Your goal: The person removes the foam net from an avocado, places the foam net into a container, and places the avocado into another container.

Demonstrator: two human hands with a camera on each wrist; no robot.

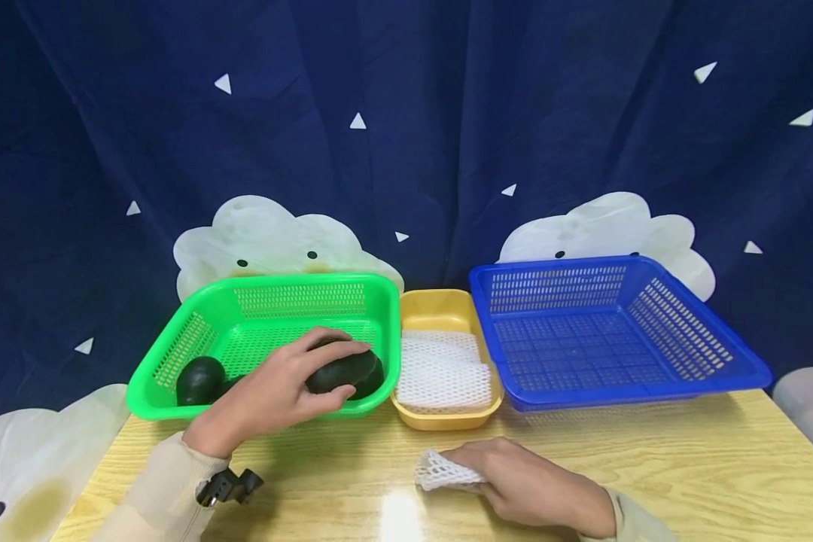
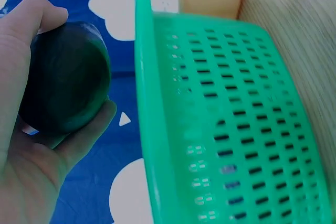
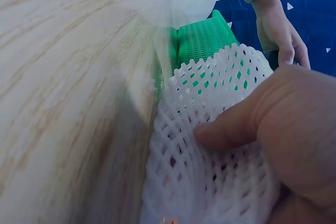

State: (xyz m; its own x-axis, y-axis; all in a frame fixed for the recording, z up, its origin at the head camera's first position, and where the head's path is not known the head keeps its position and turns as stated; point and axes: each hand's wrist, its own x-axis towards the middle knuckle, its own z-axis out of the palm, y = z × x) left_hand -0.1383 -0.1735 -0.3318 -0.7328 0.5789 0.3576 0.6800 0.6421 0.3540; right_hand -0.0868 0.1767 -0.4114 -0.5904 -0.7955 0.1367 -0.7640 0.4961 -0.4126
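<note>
My left hand (image 1: pixel 291 380) grips a dark, smooth avocado (image 1: pixel 342 370) at the right end of the green basket (image 1: pixel 138 384). In the left wrist view, thumb and fingers wrap the sides of this avocado (image 2: pixel 68 80), which shows above the basket's rim. Another dark avocado (image 1: pixel 199 380) lies in the basket's front left corner, and one more (image 1: pixel 373 380) shows partly behind the held one. Low over the table, my right hand (image 1: pixel 525 482) pinches a white foam net sleeve (image 1: pixel 440 470). The right wrist view shows the thumb pressed on the sleeve's mesh (image 3: pixel 184 145).
Between the two larger baskets stands a yellow tray (image 1: pixel 447 420) with white foam net sleeves (image 1: pixel 443 373) lying in it. A blue basket (image 1: pixel 603 395) is at the right. All stand on a wood-grain table (image 1: pixel 339 482), with a dark blue curtain (image 1: pixel 406 150) close behind.
</note>
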